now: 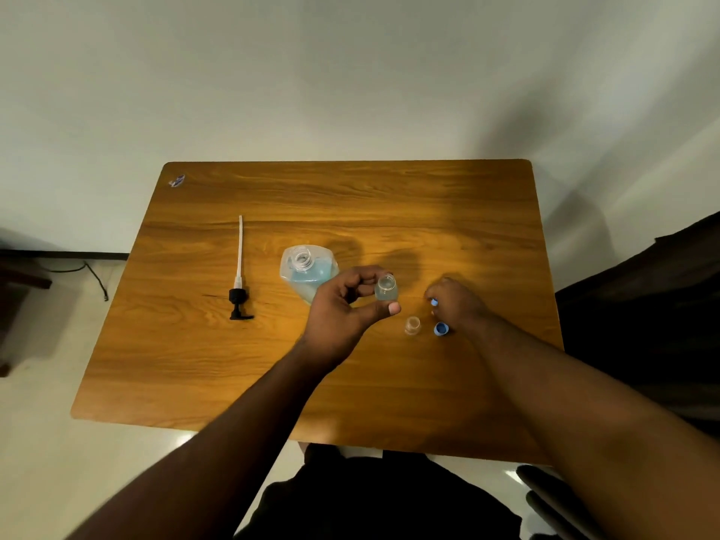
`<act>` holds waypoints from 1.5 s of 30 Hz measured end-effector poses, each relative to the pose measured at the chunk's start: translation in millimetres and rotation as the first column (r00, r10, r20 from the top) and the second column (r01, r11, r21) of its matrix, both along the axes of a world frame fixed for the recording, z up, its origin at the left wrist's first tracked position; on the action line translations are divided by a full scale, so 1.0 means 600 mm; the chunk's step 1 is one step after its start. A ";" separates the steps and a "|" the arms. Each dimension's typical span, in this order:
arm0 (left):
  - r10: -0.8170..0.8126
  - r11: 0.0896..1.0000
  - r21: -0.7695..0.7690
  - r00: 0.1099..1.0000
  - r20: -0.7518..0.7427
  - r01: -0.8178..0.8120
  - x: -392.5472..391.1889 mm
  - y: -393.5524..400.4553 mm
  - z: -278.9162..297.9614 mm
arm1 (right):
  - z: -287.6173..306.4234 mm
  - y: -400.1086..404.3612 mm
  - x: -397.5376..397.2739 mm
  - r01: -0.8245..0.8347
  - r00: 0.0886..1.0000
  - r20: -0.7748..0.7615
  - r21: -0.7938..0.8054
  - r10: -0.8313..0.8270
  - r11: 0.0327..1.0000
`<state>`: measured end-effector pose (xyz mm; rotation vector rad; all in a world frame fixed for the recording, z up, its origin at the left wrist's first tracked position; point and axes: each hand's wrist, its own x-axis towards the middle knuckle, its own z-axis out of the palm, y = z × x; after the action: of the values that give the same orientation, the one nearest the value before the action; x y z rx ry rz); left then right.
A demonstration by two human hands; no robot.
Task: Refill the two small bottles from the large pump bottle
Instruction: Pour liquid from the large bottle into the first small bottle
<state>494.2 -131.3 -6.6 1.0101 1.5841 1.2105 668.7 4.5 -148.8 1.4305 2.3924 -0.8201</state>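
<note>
The large clear bottle [307,268] of blue liquid stands open near the middle of the wooden table [350,204], its pump off. My left hand [343,305] pinches a small open bottle [385,288], holding it above the table, with pale liquid showing inside. A second small bottle [412,325] stands open on the table just to the right. My right hand [456,304] rests on the table and pinches a blue cap [434,302]. Another blue cap [441,328] lies beside the second bottle.
The black pump head with its long white tube [238,284] lies on the table to the left of the large bottle. A small wrapper [177,181] sits at the far left corner. A dark chair [662,305] stands to the right.
</note>
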 end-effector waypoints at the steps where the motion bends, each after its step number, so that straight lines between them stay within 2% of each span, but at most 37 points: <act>1: 0.002 1.000 0.002 1.000 -0.002 -0.002 0.001 0.000 0.002 | 0.008 0.000 -0.001 0.010 0.999 -0.050 0.021 -0.009 1.000; 3: -0.005 1.000 0.005 1.000 -0.009 0.005 0.001 -0.002 0.006 | 0.039 -0.005 -0.004 0.158 0.950 -0.276 0.014 -0.148 0.987; 5: -0.011 1.000 0.022 1.000 -0.027 0.011 -0.002 -0.007 0.013 | 0.102 -0.018 -0.009 0.351 0.769 -0.512 -0.164 -0.384 0.922; 6: -0.012 0.999 0.030 1.000 -0.028 0.013 -0.005 -0.008 0.018 | 0.139 -0.025 -0.011 0.373 0.658 -0.585 -0.294 -0.474 0.880; 8: -0.015 0.999 0.038 1.000 -0.013 0.016 -0.009 -0.013 0.026 | 0.210 -0.043 -0.012 0.293 0.481 -0.652 -0.510 -0.586 0.809; 10: -0.019 0.999 0.047 1.000 -0.008 0.019 -0.016 -0.019 0.036 | 0.278 -0.061 -0.015 0.199 0.449 -0.712 -0.509 -0.540 0.837; 13: -0.030 0.996 0.088 1.000 -0.008 0.031 -0.028 -0.025 0.053 | 0.355 -0.090 -0.029 0.137 0.473 -0.811 -0.319 -0.345 0.938; 17: -0.044 0.988 0.145 0.999 -0.016 0.045 -0.045 -0.031 0.075 | 0.402 -0.117 -0.053 0.139 0.610 -0.781 -0.059 -0.133 0.988; 19: -0.053 0.985 0.164 0.998 -0.024 0.056 -0.055 -0.036 0.085 | 0.411 -0.122 -0.063 0.098 0.608 -0.789 -0.036 -0.088 0.995; 22: -0.060 0.979 0.191 0.998 -0.036 0.065 -0.066 -0.042 0.093 | 0.425 -0.127 -0.075 0.055 0.552 -0.830 -0.056 -0.077 0.997; 24: -0.070 0.973 0.217 0.996 -0.060 0.081 -0.073 -0.046 0.096 | 0.436 -0.131 -0.084 0.039 0.593 -0.805 -0.014 -0.034 0.999; 27: -0.089 0.969 0.223 0.994 -0.067 0.102 -0.083 -0.048 0.101 | 0.455 -0.137 -0.097 -0.020 0.714 -0.689 0.158 0.125 0.987; 29: -0.097 0.969 0.221 0.992 -0.085 0.114 -0.089 -0.050 0.103 | 0.466 -0.139 -0.107 -0.072 0.760 -0.616 0.236 0.207 0.969; 40: -0.140 0.945 0.279 0.982 -0.129 0.172 -0.108 -0.063 0.115 | 0.505 -0.156 -0.129 -0.198 0.839 -0.454 0.259 0.300 0.945; 43: -0.132 0.944 0.282 0.980 -0.150 0.170 -0.108 -0.061 0.117 | 0.506 -0.163 -0.138 -0.199 0.878 -0.361 0.323 0.315 0.925; 45: -0.144 0.942 0.283 0.979 -0.144 0.180 -0.108 -0.061 0.116 | 0.505 -0.170 -0.146 -0.153 0.925 -0.267 0.385 0.269 0.910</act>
<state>429.5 -168.2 63.1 1.4013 1.4033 1.3154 581.4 -97.6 154.5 1.1839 3.0084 -0.6157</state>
